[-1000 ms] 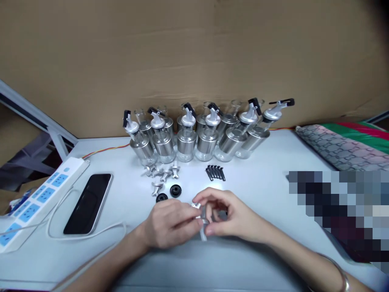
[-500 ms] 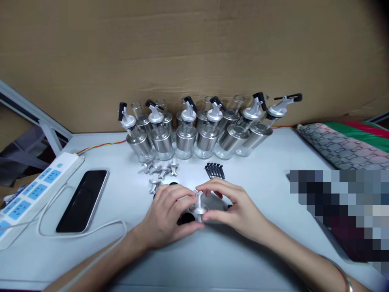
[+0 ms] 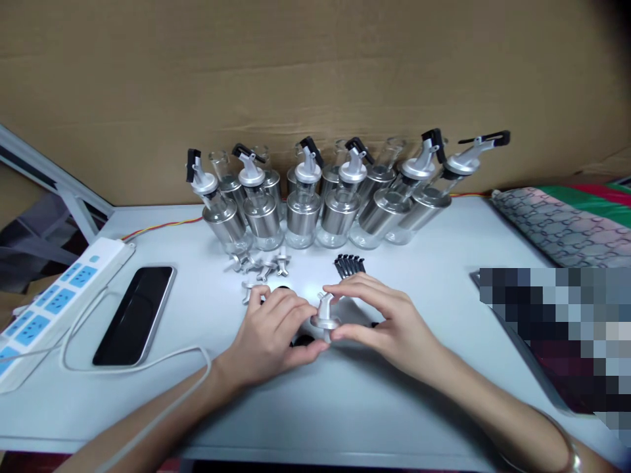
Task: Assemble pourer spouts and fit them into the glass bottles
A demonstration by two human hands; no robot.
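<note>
Between my two hands, a silver pourer spout [image 3: 325, 315] stands roughly upright, its round flange facing down. My left hand [image 3: 273, 332] grips its left side with thumb and index finger. My right hand [image 3: 392, 315] pinches it from the right, thumb low at the flange and fingers near the tip. Round black parts [image 3: 302, 341] show partly under my left hand, mostly hidden. Several loose silver spouts [image 3: 266, 266] lie beyond that hand. A row of small black levers [image 3: 350, 265] lies just past my right hand.
Several glass-and-steel bottles [image 3: 302, 213] stand along the cardboard wall [image 3: 315, 72], the front ones topped with pourers. At left lie a phone [image 3: 134, 315], a power strip [image 3: 54, 309] and a white cable [image 3: 148, 358]. A patterned cushion-like bundle [image 3: 566, 226] sits at right.
The camera view has shifted slightly. Both hands stay on the spout, which now shows a little higher in the picture and less covered by fingers.
</note>
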